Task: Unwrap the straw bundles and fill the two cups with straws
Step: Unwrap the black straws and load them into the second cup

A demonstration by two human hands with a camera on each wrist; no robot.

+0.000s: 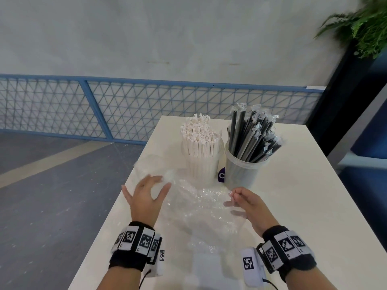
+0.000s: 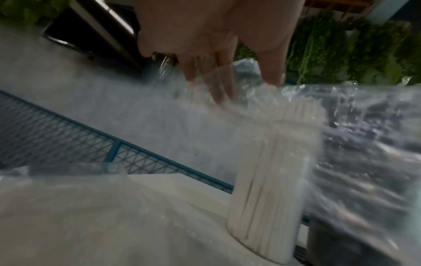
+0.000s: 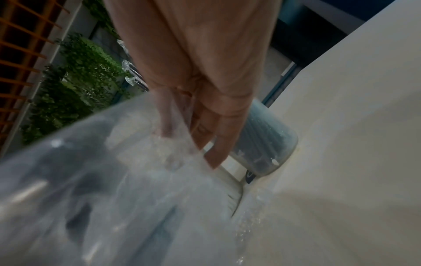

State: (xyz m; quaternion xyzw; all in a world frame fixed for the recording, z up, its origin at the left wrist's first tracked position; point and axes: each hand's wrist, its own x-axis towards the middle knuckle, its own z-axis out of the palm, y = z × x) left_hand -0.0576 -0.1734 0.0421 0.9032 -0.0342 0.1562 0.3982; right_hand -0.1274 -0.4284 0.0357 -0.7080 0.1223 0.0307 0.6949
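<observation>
Two clear cups stand at the back of the white table (image 1: 303,206). The left cup (image 1: 201,162) is packed with white paper-wrapped straws (image 1: 199,130). Black straws (image 1: 253,135) in clear sleeves fill the right cup (image 1: 243,172). Crumpled clear plastic wrap (image 1: 201,208) lies in front of them. My left hand (image 1: 146,193) hovers over its left part, fingers spread and touching the film (image 2: 341,126). My right hand (image 1: 235,195) pinches the wrap's right edge (image 3: 173,144) between thumb and fingers, just in front of the black-straw cup (image 3: 268,144).
A small purple round label (image 1: 221,175) shows between the cups. The table's left edge (image 1: 117,197) drops off beside my left hand. A blue mesh railing (image 1: 146,109) runs behind, and a dark planter with a fern (image 1: 360,21) stands at the far right.
</observation>
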